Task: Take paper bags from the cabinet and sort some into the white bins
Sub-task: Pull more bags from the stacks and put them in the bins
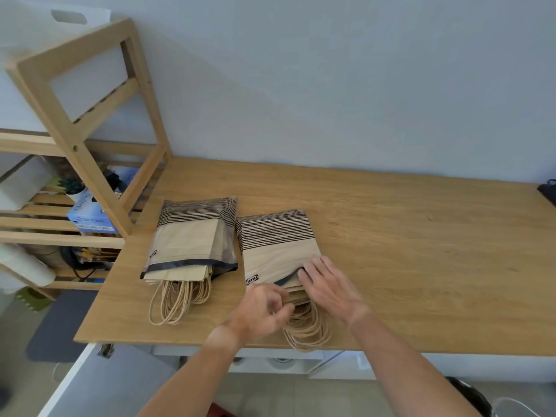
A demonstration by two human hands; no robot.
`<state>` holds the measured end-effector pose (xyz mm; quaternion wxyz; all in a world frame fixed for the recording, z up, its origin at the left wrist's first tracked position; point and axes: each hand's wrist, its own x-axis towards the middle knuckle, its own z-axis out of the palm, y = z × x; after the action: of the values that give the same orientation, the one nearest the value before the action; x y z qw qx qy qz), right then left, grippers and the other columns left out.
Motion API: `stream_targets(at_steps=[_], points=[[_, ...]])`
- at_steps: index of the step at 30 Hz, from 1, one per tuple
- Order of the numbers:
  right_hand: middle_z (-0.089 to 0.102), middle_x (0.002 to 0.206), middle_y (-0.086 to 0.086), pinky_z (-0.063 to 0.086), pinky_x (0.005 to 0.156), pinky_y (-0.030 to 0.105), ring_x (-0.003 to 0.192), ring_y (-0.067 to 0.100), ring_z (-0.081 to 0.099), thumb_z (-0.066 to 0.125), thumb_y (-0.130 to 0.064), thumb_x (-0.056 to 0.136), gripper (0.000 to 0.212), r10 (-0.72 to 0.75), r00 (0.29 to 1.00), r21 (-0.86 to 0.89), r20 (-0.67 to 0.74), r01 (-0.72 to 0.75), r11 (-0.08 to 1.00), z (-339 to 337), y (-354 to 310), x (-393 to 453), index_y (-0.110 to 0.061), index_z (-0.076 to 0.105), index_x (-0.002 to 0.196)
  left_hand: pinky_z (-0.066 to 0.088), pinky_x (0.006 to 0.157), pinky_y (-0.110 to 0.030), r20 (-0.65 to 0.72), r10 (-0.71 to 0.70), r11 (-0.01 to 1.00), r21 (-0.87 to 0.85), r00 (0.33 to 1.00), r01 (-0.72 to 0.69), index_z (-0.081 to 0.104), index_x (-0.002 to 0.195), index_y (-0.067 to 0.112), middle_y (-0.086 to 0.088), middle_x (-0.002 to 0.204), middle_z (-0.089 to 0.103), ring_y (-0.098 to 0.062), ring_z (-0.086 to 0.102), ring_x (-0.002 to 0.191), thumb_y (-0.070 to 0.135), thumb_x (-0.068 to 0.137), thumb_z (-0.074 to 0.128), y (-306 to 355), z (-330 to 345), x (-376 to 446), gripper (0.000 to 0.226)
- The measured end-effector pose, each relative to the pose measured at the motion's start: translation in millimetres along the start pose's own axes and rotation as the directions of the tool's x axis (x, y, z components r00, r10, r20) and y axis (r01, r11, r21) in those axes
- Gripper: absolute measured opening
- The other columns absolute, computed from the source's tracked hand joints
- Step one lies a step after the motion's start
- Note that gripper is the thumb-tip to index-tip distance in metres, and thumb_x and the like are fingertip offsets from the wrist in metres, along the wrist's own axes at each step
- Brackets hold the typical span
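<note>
Even, soft daylight-type light, fairly bright, no hard glare. Wall (331, 85) reads cool blue-grey, slightly darker toward top right. Wooden tabletop (421, 251) lit flat w/ only faint sheen. Shadows weak: thin soft ones under the paper bags (192, 239) and a diffuse one on the wall behind the wooden shelf frame (90, 115). Strong wide-angle distortion: table edges bow, shelf frame leans and stretches at left. Overall a bit soft, compression smear. Left hand (258, 314) motion-blurred at the fingers; right hand (328, 284) sharper. Corners, esp. bottom left and top left, mushy and low in detail.
</note>
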<state>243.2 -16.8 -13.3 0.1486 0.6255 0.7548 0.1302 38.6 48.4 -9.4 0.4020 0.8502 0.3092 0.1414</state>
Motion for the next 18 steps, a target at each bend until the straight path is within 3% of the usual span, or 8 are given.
stream_targets(at_steps=[2,4,7,9,11,14,18], points=[[0.046,0.125,0.023,0.038,0.107,0.051,0.125,0.041,0.042,0.065,0.0,0.085,0.045,-0.077,0.997,-0.047,0.01,0.077,0.996,5.2,0.4,7.9,0.002,0.046,0.126,0.043,0.1,-0.026,-0.267,0.014,0.997,0.079,0.963,0.007,0.072,0.077,0.013,0.002,0.122,0.061,-0.002,0.052,0.114,0.025,0.089,0.066,-3.2,2.6,0.5,0.018],[0.047,0.127,0.021,0.042,0.104,0.051,0.125,0.04,0.044,0.065,0.002,0.085,0.047,-0.103,0.995,0.017,0.021,0.102,0.995,3.3,-1.5,14.9,0.001,0.047,0.129,0.041,0.103,-0.029,-0.406,-0.1,0.984,0.094,0.908,0.15,0.066,0.107,0.017,-0.006,0.133,0.053,-0.018,0.047,0.126,0.023,0.093,0.059,-9.3,6.5,3.6,0.017],[0.044,0.131,0.015,0.053,0.094,0.044,0.123,0.035,0.048,0.054,0.006,0.086,0.05,-0.072,0.997,0.211,0.035,0.063,0.976,-6.1,-3.0,23.5,-0.005,0.045,0.133,0.038,0.106,-0.043,-0.23,-0.384,0.917,0.022,0.894,0.399,0.036,0.144,0.023,-0.011,0.158,0.021,-0.036,0.043,0.132,0.031,0.102,0.04,-15.6,10.3,11.5,0.044],[0.038,0.136,0.01,0.056,0.088,0.042,0.119,0.031,0.051,0.048,0.004,0.089,0.05,-0.043,0.998,0.336,0.046,0.025,0.942,-10.6,2.3,29.0,-0.01,0.042,0.136,0.035,0.109,-0.045,-0.136,-0.418,0.901,0.068,0.898,0.429,0.023,0.152,0.024,-0.009,0.164,0.003,-0.04,0.039,0.135,0.031,0.105,0.034,-18.9,6.8,15.8,0.049],[0.032,0.141,0.012,0.058,0.084,0.04,0.113,0.03,0.055,0.048,0.001,0.092,0.048,-0.081,0.995,0.331,0.053,0.059,0.942,-13.0,9.5,33.2,-0.008,0.04,0.139,0.037,0.108,-0.045,-0.109,-0.402,0.904,0.109,0.909,0.413,0.023,0.153,0.024,-0.007,0.164,0.003,-0.041,0.042,0.133,0.032,0.105,0.035,-25.3,-0.8,19.9,0.05],[0.034,0.142,0.017,0.06,0.079,0.038,0.11,0.029,0.056,0.054,0.005,0.089,0.053,-0.141,0.988,0.263,0.07,0.118,0.958,-15.2,16.9,36.2,-0.004,0.039,0.139,0.039,0.107,-0.045,-0.049,-0.392,0.913,0.098,0.919,0.395,0.03,0.149,0.024,-0.004,0.157,0.017,-0.037,0.045,0.13,0.032,0.101,0.044,-39.1,-11.8,30.4,0.05],[0.043,0.126,0.017,0.061,0.071,0.04,0.103,0.031,0.056,0.06,0.005,0.085,0.055,-0.216,0.972,0.129,0.096,0.203,0.971,-15.9,17.3,48.6,0.0,0.04,0.136,0.037,0.111,-0.044,-0.019,-0.381,0.921,0.083,0.924,0.382,0.035,0.147,0.02,-0.002,0.152,0.024,-0.032,0.043,0.132,0.03,0.099,0.052,-44.5,-20.8,41.3,0.052]])
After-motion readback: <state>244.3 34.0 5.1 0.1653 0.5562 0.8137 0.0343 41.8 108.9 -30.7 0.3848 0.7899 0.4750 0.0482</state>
